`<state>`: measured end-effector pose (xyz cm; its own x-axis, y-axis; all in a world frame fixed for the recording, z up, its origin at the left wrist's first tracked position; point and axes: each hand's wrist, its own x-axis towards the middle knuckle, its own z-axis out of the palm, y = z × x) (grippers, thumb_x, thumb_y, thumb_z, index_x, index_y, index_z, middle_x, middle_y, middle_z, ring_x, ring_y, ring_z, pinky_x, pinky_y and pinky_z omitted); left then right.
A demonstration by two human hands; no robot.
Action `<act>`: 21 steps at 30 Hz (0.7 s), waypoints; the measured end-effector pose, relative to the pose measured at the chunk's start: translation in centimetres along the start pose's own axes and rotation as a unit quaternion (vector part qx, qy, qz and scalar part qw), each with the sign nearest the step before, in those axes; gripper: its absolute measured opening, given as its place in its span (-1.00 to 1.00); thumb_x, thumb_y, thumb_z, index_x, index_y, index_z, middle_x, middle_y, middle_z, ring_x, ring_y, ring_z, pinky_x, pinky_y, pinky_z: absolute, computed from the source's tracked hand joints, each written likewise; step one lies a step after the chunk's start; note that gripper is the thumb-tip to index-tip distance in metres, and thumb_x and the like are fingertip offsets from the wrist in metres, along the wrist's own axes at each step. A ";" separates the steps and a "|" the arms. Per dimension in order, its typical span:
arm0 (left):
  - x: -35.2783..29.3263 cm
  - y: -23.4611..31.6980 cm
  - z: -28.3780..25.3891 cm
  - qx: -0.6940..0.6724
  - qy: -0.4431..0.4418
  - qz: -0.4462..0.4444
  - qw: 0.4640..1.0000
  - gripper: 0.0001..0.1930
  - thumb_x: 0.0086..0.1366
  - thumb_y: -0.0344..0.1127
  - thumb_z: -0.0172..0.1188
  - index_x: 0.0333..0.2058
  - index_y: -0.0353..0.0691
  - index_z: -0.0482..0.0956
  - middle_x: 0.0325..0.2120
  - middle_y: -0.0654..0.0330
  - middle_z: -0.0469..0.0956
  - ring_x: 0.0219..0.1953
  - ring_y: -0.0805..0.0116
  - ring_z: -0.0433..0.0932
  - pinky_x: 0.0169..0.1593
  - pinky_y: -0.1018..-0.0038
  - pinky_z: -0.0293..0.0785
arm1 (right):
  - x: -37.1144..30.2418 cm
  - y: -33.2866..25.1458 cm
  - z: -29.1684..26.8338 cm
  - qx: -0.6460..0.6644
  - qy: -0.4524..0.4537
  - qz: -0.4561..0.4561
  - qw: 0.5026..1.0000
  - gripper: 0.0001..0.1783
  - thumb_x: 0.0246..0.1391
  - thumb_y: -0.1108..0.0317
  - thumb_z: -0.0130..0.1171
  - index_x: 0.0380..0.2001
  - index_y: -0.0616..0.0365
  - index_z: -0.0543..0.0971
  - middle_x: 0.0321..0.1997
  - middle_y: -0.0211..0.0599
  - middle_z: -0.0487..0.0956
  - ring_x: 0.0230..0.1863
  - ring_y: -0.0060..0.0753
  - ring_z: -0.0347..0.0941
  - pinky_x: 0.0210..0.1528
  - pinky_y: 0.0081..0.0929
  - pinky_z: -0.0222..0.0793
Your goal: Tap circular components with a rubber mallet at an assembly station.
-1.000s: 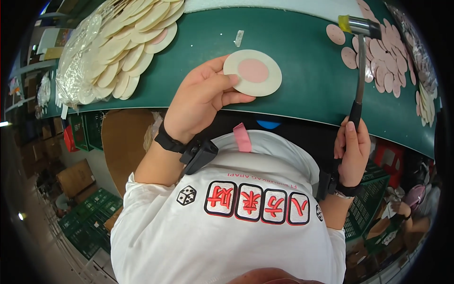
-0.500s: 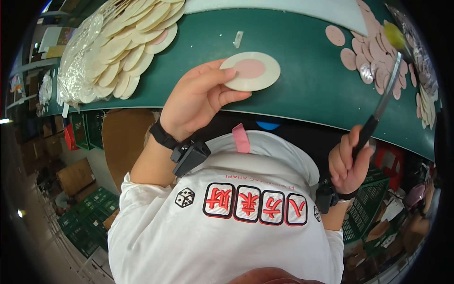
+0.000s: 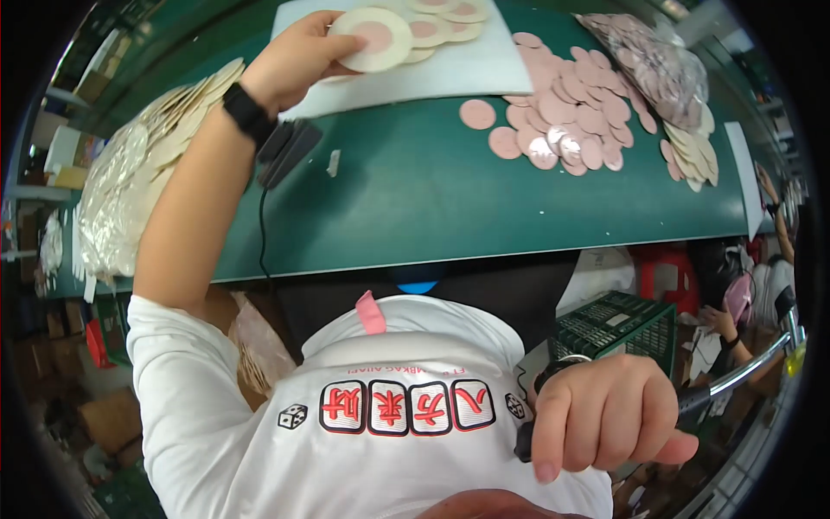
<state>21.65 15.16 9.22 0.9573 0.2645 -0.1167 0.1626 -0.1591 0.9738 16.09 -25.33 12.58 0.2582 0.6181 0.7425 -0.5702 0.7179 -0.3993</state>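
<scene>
Head view: left fingers (image 3: 347, 45), now over foam sheet (image 3: 471, 71), pinch pink-centred disc (image 3: 382, 41); right fingers (image 3: 581, 424) wrap lowered hammer (image 3: 745, 369); clear bag (image 3: 685, 82) holds pink discs (image 3: 624, 48).

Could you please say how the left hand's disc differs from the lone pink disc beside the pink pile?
The held disc is cream with a pink centre, while the pink disc shows only pink. The held disc is larger than the pink disc. The left hand grips the held disc; the pink disc lies on the table. Both are round.
</scene>
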 end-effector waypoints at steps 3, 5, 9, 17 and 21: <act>6.6 -2.1 -1.6 -0.037 0.047 0.004 0.998 -0.45 0.40 -0.30 0.23 0.25 -0.44 0.30 0.04 0.04 0.53 0.06 0.32 0.57 0.07 0.44 0.56 | 1.1 0.4 1.8 -0.025 -0.003 -0.003 1.000 -0.51 0.48 0.08 -0.13 -0.53 0.15 0.35 -0.69 -0.26 0.42 -0.70 -0.30 0.35 0.05 0.25 0.46; 9.0 -1.7 -0.5 -0.055 0.068 0.009 0.996 -0.42 0.39 -0.26 0.24 0.25 -0.46 0.29 0.05 -0.01 0.53 0.06 0.27 0.58 0.08 0.43 0.57 | 0.8 0.0 2.0 -0.036 -0.004 -0.021 0.999 -0.48 0.48 0.09 -0.13 -0.57 0.15 0.37 -0.70 -0.25 0.40 -0.70 -0.30 0.34 0.06 0.25 0.46; 8.6 -0.5 1.5 0.322 0.154 0.063 0.932 -0.35 0.31 -0.09 0.29 0.21 -0.45 0.38 0.04 -0.03 0.57 0.00 0.24 0.60 0.08 0.42 0.52 | -0.1 -0.8 1.1 -0.067 -0.085 -0.090 0.990 -0.59 0.29 -0.06 0.19 -0.46 -0.01 0.44 -0.59 -0.43 0.43 -0.63 -0.40 0.37 0.16 0.15 0.41; -9.8 2.8 6.8 0.382 -0.039 0.228 0.895 -0.51 0.17 -0.43 0.33 0.10 -0.29 0.48 0.08 0.00 0.53 0.16 0.11 0.48 0.22 0.29 0.37 | -1.9 -4.3 3.5 -0.266 -0.028 -0.163 0.950 -0.58 0.43 0.26 -0.09 -0.58 0.15 0.38 -0.69 -0.25 0.41 -0.69 -0.32 0.35 0.03 0.22 0.48; -16.2 2.0 9.1 0.321 -0.171 0.197 0.910 -0.52 0.07 -0.46 0.37 0.02 -0.28 0.52 0.06 -0.04 0.53 0.12 -0.06 0.51 0.19 0.24 0.41 | -2.2 -5.0 3.3 -0.338 -0.046 -0.196 0.919 -0.63 0.38 0.28 -0.02 -0.56 0.15 0.40 -0.69 -0.26 0.42 -0.68 -0.34 0.36 -0.01 0.13 0.52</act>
<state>8.60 1.93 11.28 0.9720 -0.2281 0.0561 -0.2087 -0.7294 0.6514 15.74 -31.35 14.71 0.2557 0.2612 0.9308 0.1764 0.9340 -0.3106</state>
